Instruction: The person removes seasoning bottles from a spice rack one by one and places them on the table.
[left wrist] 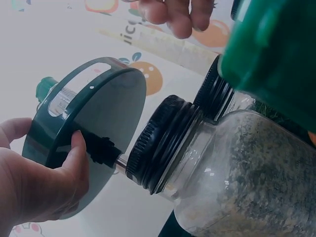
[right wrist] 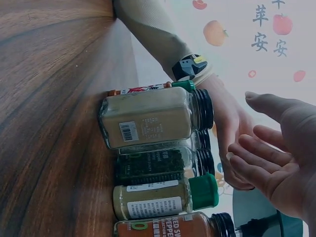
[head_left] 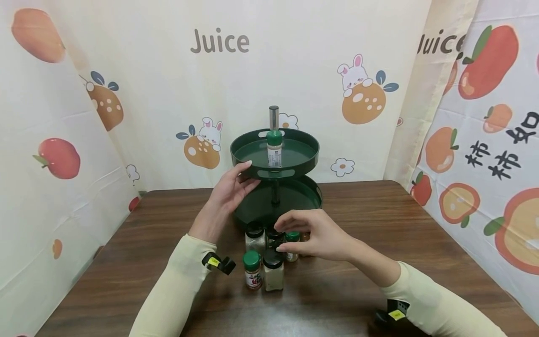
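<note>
A dark green two-tier round tray stand (head_left: 311,161) stands at the back of the table. My left hand (head_left: 230,189) grips the left rim of its upper tray, thumb and fingers around the edge. On that tray is a spice jar with a green cap (head_left: 274,150). My right hand (head_left: 322,234) hovers over several spice jars in front of the stand, fingers loosely bent and holding nothing. Among them are a black-capped jar of beige powder (head_left: 273,276), a green-capped jar (head_left: 252,271) and a black-capped jar of pale flakes (left wrist: 256,173). The right wrist view shows a red pepper jar (right wrist: 168,226).
The wooden table (head_left: 168,290) reaches to patterned cloth walls (head_left: 168,84) behind and at both sides. The lower tray (head_left: 290,196) sits close behind the jars. A metal post (head_left: 274,117) rises from the middle of the stand.
</note>
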{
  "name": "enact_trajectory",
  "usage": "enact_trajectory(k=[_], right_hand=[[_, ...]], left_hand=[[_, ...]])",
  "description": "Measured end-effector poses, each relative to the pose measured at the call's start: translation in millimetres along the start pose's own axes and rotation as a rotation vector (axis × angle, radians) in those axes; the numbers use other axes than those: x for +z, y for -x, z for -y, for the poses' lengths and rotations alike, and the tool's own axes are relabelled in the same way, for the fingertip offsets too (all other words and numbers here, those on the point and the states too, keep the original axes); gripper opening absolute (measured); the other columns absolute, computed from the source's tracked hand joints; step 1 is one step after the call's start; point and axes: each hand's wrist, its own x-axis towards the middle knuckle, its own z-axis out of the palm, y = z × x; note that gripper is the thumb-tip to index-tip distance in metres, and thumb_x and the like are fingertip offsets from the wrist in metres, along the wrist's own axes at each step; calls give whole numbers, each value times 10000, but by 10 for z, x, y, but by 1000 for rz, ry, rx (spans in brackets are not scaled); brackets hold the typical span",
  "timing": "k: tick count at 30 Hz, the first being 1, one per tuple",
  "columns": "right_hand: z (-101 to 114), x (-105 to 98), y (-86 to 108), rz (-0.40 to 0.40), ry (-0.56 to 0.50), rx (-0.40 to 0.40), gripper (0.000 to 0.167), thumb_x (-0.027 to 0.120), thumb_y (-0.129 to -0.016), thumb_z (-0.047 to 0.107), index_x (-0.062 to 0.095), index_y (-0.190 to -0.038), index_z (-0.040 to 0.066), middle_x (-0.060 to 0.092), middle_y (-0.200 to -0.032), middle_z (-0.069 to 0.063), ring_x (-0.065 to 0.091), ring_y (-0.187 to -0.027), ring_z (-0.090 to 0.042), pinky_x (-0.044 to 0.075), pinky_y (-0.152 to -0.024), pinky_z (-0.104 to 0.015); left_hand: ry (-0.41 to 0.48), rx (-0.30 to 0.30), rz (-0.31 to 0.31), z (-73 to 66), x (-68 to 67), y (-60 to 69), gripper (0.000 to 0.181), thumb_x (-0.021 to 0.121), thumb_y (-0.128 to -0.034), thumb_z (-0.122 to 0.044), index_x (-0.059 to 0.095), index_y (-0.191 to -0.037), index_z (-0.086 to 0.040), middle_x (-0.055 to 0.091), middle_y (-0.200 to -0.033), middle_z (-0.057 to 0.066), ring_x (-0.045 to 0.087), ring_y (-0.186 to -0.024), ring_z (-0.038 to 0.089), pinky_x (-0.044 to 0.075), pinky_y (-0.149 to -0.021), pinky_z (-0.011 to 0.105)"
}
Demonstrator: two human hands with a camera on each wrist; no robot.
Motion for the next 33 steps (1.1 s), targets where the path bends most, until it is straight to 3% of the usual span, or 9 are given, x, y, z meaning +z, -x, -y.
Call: enact_trajectory(k=[7, 16, 21, 33], right_hand=[[-16, -22, -14, -2, 25, -11, 341, 840, -935, 298, 708, -1243, 237, 717, -1207, 66, 720, -1144, -237, 599, -980, -397], [7, -165, -49, -60, 76, -7, 345, 840, -940, 280, 707, -1257, 251, 732, -1208, -1, 715, -1145, -211, 586, -994, -333], [37, -268, -119, -83, 115, -42, 350, 839, -942, 257, 705, -1264, 231, 720, -1203, 85, 707, -1136, -130, 591, -990, -355], [193, -506, -280, -153, 159, -84, 368, 828, -946, 172, 691, -1285, 132, 714, -1232, 37, 698, -1160, -129, 575, -1015, -345]], left_hand=[[-8, 7, 12, -17, 11, 2, 632, 649, -1071, -217, 337, -1612, -122, 492, -1415, 138, 543, -1289, 293, 468, -1140, 421], [-12, 3, 6, 0, 5, -26, 589, 650, -1070, -210, 366, -1578, -125, 498, -1398, 141, 559, -1263, 282, 482, -1130, 409], [-10, 3, 9, 6, 1, -19, 571, 648, -1070, -210, 372, -1564, -131, 492, -1404, 143, 557, -1255, 276, 484, -1129, 404], [-14, -2, 0, 8, 4, -16, 574, 633, -1072, -206, 362, -1572, -125, 501, -1367, 136, 573, -1219, 258, 484, -1126, 398]])
